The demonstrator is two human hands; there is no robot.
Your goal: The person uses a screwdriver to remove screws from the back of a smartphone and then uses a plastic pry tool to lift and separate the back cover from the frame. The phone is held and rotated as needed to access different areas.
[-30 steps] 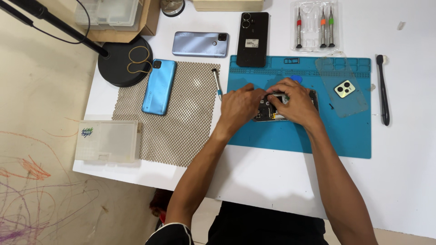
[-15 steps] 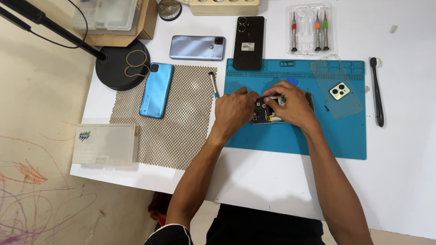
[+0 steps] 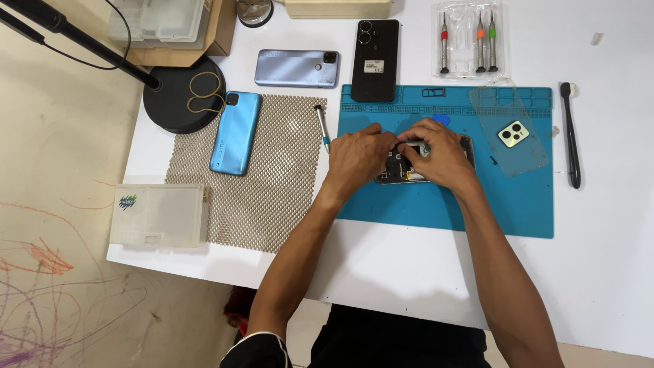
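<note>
An opened phone (image 3: 397,170) with its insides showing lies on the blue work mat (image 3: 504,204). Both hands rest over it. My left hand (image 3: 357,157) presses on its left end, fingers curled against the frame. My right hand (image 3: 439,153) covers the right half, fingertips pinched over the inner parts near the top. Whether a small tool sits in those fingers is hidden. A blue pick (image 3: 441,119) peeks out just above my right hand.
A beige mesh mat (image 3: 272,197) holds a light blue phone (image 3: 235,133) and a screwdriver (image 3: 322,127). A grey-blue phone (image 3: 296,68), black phone (image 3: 375,60), screwdriver pack (image 3: 469,39), clear back cover (image 3: 512,133), black pry tool (image 3: 569,133), lamp base (image 3: 178,95) and plastic box (image 3: 160,215) surround them.
The view shifted slightly. Both hands stay on the opened phone, with only small finger movements over it.
</note>
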